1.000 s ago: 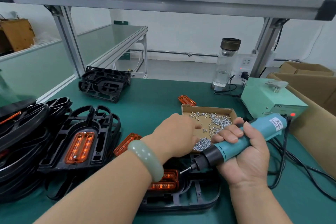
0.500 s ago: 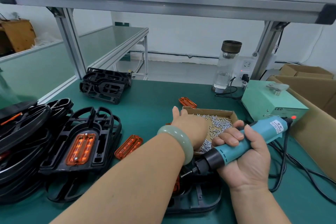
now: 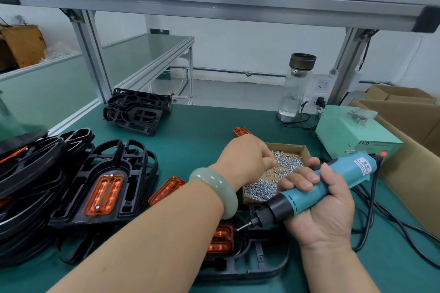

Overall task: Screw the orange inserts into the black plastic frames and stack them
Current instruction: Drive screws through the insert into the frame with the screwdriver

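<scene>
While my left hand [image 3: 242, 162] curls into the screw box [image 3: 302, 150], catch unseen, my right hand [image 3: 321, 211] grips the screwdriver [image 3: 333, 179], bit slanting left toward the orange insert [image 3: 220, 241] in the near black frame [image 3: 262, 265].

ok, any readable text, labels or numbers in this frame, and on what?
"LED": on the front face of the pale green power box.
Smaller print to the right of "LED" on that face: too small to read.
White label on the electric screwdriver: printed lines, too blurred to read.
Nothing else legible in the head view.
</scene>
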`<state>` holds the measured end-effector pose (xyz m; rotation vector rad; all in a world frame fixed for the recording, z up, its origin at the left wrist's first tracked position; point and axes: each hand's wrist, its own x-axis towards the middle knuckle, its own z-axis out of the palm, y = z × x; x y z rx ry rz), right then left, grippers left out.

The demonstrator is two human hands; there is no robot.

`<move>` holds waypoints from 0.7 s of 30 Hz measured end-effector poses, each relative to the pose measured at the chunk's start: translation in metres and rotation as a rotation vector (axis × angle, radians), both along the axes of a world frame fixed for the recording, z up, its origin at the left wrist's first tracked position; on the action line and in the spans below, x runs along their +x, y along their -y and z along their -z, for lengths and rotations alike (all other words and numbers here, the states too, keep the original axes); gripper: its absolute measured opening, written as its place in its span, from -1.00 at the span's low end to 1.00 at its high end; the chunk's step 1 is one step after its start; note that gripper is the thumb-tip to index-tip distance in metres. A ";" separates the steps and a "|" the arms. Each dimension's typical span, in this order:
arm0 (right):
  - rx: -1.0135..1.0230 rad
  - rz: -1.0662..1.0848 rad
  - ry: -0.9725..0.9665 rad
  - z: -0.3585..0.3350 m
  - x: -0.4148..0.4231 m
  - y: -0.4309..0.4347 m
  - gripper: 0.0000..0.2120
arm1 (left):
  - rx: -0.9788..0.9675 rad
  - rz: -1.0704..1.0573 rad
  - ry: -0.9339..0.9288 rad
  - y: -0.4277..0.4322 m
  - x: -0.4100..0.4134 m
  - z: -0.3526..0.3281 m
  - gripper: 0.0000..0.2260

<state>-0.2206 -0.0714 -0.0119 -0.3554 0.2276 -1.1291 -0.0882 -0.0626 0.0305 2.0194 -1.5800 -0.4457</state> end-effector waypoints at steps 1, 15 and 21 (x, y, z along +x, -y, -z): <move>0.001 -0.002 0.002 0.000 0.000 0.000 -0.97 | -0.018 0.003 -0.031 -0.001 0.000 -0.001 -0.87; 0.017 0.000 0.009 -0.002 0.000 -0.001 -0.96 | -0.385 -0.232 -0.729 -0.061 0.009 -0.010 -0.78; 0.018 0.037 0.008 -0.003 0.002 -0.004 -0.97 | -0.530 -0.282 -0.887 -0.105 0.013 0.009 -0.77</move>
